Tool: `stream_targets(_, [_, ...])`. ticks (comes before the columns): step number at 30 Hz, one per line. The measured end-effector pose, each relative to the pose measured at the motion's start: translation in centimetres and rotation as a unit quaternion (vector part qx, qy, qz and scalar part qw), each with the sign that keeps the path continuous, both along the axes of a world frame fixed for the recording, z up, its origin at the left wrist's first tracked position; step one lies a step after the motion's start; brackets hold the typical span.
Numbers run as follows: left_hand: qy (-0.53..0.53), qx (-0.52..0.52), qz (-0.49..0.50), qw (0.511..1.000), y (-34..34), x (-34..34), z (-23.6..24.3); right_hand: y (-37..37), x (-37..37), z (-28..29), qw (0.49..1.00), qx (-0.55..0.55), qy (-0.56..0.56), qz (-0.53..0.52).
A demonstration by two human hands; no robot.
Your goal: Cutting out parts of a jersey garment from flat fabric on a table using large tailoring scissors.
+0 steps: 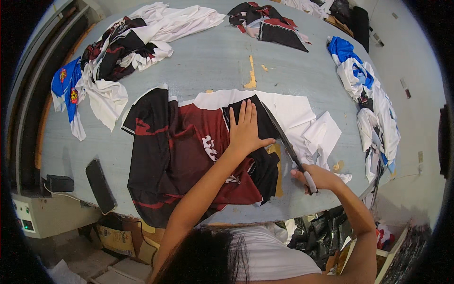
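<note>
My left hand lies flat with fingers stretched out on a black fabric piece. Under and beside it spreads a dark red and black printed garment with white lettering. In my right hand is a pair of large fabric scissors, its handles gripped near the table's front. The long blades point away along the right edge of the black piece; whether they are parted I cannot tell. White fabric lies beneath and to the right of the blades.
A heap of white, black and red cloth lies at the back left, with blue fabric beside it. Dark cut pieces sit at the back. Blue and white cloth lines the right edge. A phone and a small black box rest at left.
</note>
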State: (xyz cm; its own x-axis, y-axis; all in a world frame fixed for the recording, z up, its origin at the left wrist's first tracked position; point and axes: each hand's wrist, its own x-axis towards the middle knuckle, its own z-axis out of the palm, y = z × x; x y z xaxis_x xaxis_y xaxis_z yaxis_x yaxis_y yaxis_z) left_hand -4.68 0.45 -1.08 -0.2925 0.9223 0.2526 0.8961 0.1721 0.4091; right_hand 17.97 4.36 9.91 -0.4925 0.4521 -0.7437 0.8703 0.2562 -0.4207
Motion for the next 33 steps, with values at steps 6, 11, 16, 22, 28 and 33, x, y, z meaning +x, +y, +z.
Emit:
stream_targets(6, [-0.003,0.003,0.0,1.0,0.1,0.2,0.2,1.7,-0.9,-2.0,0.996,0.056,0.026,0.07])
stream_targets(11, [0.001,0.005,0.002,1.0,0.0,0.1,0.0,0.9,-1.6,-1.4,0.993,0.089,0.028,0.07])
stream_targets(16, [-0.004,-0.002,-0.001,1.0,0.0,0.1,0.0,1.7,-2.2,-0.5,0.998,0.006,0.035,0.045])
stream_targets(22, [-0.007,0.013,0.0,1.0,0.1,0.1,-0.1,1.9,-4.5,-0.5,0.998,0.052,0.002,0.047])
stream_targets(28, [0.002,0.019,0.003,1.0,0.0,0.1,-0.2,1.6,-4.9,0.1,0.996,0.067,0.033,0.051])
stream_targets(33, [0.006,0.008,0.001,1.0,0.2,0.0,-0.1,3.2,-5.7,-0.7,0.998,0.028,0.037,0.046])
